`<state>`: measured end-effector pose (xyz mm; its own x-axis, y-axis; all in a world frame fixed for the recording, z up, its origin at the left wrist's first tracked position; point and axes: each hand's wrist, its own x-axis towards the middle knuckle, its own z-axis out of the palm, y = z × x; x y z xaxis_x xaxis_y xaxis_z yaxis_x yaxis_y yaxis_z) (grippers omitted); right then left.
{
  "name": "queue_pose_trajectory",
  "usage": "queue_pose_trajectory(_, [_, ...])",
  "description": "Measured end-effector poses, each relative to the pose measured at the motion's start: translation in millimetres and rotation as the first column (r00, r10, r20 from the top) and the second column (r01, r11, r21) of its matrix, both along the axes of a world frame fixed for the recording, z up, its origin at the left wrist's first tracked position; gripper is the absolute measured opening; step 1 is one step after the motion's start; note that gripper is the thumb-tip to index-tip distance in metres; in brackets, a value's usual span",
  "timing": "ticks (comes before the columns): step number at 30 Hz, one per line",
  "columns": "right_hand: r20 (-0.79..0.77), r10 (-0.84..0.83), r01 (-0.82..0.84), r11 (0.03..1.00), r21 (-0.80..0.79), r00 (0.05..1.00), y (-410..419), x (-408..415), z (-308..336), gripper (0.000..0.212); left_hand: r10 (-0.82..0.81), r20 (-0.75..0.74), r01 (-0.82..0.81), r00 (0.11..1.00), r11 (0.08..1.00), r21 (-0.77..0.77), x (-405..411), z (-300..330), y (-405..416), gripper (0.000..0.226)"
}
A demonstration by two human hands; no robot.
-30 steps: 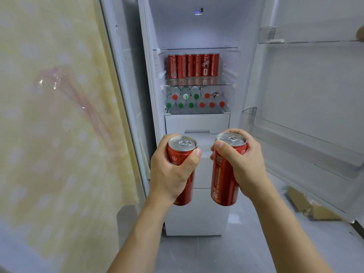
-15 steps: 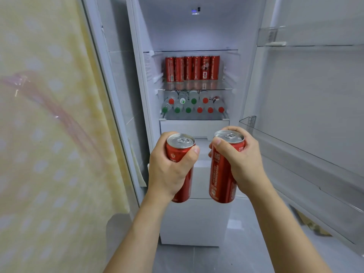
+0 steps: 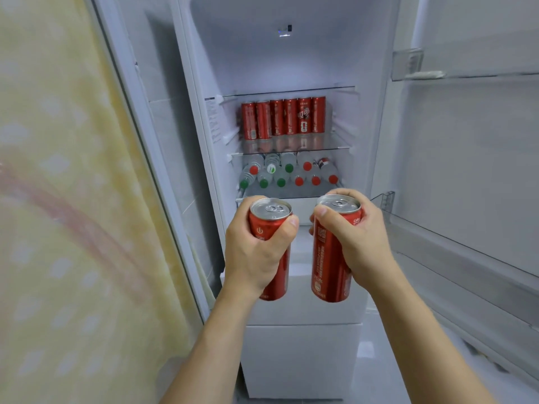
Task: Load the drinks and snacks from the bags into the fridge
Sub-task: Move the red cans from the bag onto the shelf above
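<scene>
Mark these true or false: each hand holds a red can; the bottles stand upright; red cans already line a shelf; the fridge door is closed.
1. Each hand holds a red can: true; left hand grips the left can, right hand the right can.
2. False: the bottles lie on their sides, caps outward.
3. True: a row of red cans stands on the shelf above them.
4. False: the fridge door is open.

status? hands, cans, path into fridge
Left hand grips left red can; right hand grips right red can. Both upright, outside open fridge. Nothing in the way.
</scene>
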<state>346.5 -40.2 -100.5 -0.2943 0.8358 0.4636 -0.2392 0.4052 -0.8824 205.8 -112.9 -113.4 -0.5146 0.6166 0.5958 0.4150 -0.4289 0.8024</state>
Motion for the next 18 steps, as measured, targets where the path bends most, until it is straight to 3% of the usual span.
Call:
queue_pose_trajectory(11, [-0.047,-0.013,0.014,1.000,0.014,0.999,45.5,-63.9,5.8,0.048,-0.055,-0.017,0.055,0.998,0.998,0.021,-63.3,11.9,48.9,0.025])
queue_pose_trajectory(18, [-0.047,-0.054,0.055,0.998,0.033,0.997,95.9,-82.1,10.9,0.041,-0.058,0.004,0.058,0.998,0.998,0.001,-86.4,11.0,100.8,0.025])
